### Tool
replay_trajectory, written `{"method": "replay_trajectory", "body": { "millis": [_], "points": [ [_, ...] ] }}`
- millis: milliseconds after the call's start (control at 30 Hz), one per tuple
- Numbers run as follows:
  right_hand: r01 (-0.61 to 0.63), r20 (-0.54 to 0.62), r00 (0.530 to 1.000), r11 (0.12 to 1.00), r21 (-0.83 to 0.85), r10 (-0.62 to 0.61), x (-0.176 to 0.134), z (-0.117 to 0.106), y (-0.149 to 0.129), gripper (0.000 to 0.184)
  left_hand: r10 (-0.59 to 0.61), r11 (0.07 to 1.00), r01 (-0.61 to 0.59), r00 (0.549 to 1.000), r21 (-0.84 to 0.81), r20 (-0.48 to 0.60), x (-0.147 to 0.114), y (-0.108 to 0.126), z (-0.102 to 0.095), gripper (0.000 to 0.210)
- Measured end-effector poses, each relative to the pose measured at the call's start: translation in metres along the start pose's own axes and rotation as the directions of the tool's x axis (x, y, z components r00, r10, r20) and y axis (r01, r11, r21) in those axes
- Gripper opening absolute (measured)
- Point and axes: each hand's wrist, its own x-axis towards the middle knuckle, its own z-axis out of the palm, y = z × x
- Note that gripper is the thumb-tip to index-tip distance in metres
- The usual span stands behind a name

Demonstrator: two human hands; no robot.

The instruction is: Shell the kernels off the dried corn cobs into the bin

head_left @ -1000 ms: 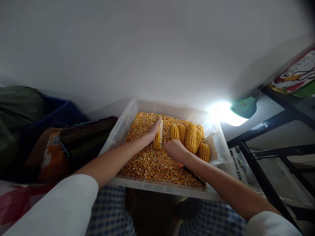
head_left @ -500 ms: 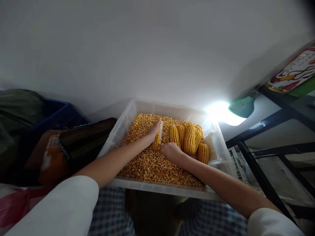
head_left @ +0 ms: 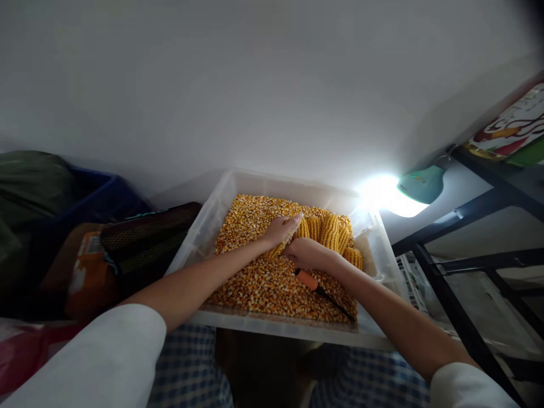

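Observation:
A partly stripped corn cob [head_left: 278, 249] is tilted over the loose corn kernels [head_left: 250, 283] in a translucent plastic bin [head_left: 238, 319]. My left hand [head_left: 280, 229] is wrapped round the cob from the left. On its right side, my right hand [head_left: 306, 253] is closed against the cob, its fingertips partly hidden. Several full corn ears [head_left: 330, 231] lie just beyond and right of my right hand. Below that hand, a screwdriver-like tool with an orange handle [head_left: 306, 279] and a dark shaft rests on the kernels.
A lit lamp [head_left: 420, 184] hangs from a black metal rack [head_left: 459, 300] at the right. Left of the bin are a dark mesh bag [head_left: 148, 243], an orange package [head_left: 89, 266] and a blue crate [head_left: 102, 192]. A pale wall [head_left: 255, 85] rises behind.
Both hands have shifted right with the cob, which is now more tilted and more covered by them. The orange-handled tool, earlier mostly hidden under my right arm, now shows.

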Motion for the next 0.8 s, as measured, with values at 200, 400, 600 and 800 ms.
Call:
{"method": "replay_trajectory", "body": {
  "millis": [200,400,600,800],
  "points": [
    [-0.074,-0.062,0.995,0.997,0.001,0.073,-0.007,-0.009,0.003,0.035,-0.215,0.916,0.168,0.972,-0.364,-0.091,0.021,-0.007,-0.019,0.045],
    [-0.11,-0.064,0.992,0.993,-0.049,0.106,-0.003,-0.002,-0.005,0.032,-0.343,0.748,0.262,0.939,-0.609,-0.017,0.027,-0.009,-0.035,0.05],
    [-0.153,-0.079,0.986,0.987,-0.056,0.148,-0.001,-0.001,-0.011,0.029,-0.398,0.694,0.319,0.917,-0.645,0.026,0.028,-0.007,-0.039,0.052],
    [-0.179,-0.064,0.983,0.979,-0.102,0.173,0.001,-0.002,-0.014,0.025,-0.404,0.676,0.33,0.914,-0.659,0.043,0.026,-0.005,-0.038,0.052]
  ]
}}
